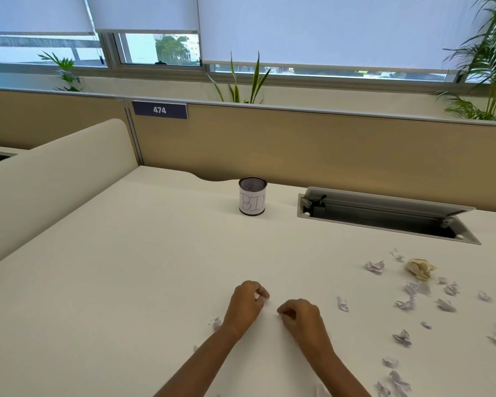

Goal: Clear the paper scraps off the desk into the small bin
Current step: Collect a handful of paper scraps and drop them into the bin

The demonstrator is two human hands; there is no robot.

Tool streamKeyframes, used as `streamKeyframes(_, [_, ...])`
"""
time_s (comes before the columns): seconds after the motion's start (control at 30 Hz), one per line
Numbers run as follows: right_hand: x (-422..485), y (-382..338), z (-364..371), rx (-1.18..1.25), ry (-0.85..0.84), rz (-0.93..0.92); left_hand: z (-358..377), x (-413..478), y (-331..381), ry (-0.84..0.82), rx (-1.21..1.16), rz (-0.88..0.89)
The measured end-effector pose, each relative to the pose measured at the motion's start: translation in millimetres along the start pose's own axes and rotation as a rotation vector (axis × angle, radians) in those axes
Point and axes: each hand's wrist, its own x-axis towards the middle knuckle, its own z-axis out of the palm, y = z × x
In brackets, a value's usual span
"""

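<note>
A small mesh bin (252, 196) with a white label reading "BIN" stands upright at the back of the white desk (143, 267). My left hand (246, 303) rests near the desk's middle, fingers curled on a small white paper scrap (257, 296). My right hand (299, 316) lies just to its right, fingers curled; whether it holds anything is hidden. Several crumpled white scraps (374, 266) are scattered over the right side of the desk, with one scrap (216, 322) just left of my left wrist. A larger tan paper ball (420, 268) lies among them.
An open grey cable tray (384, 214) is sunk into the desk at the back right. A tan partition (327, 147) with a "474" plate closes the far edge, and a cream side divider (55, 173) rises on the left. Plants stand behind the partition.
</note>
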Motion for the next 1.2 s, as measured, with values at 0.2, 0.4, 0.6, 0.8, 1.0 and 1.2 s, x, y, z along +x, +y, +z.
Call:
streamKeyframes(0.2, [16.8, -32.0, -5.7, 0.34, 0.115, -0.007, -12.4, -0.1, 17.1, -0.208, -0.901, -0.356])
streamKeyframes(0.4, [25.6, -56.4, 3.5, 0.35, 0.146, -0.046, -16.5, 7.1, 21.0, -0.162, -1.485, -0.693])
streamKeyframes(0.6, [32.3, -68.2, 8.2, 0.334, 0.17, -0.105, -19.1, 16.5, 20.5, -0.24, -1.56, -0.714])
streamKeyframes(0.8, [57.6, -54.4, 0.3, 0.415, 0.263, -0.123, -26.5, 42.3, 15.5, -0.196, -1.663, -0.789])
streamKeyframes(1.0, [90.1, -0.3, 20.3, -0.144, 0.003, -0.003, -48.2, 87.9, 24.0, -0.033, -1.644, -0.705])
streamKeyframes(1.2, [95.2, 16.9, 40.6, -0.259, 0.159, -0.086, -76.6, 147.7, 57.3, 0.04, -1.647, -0.603])
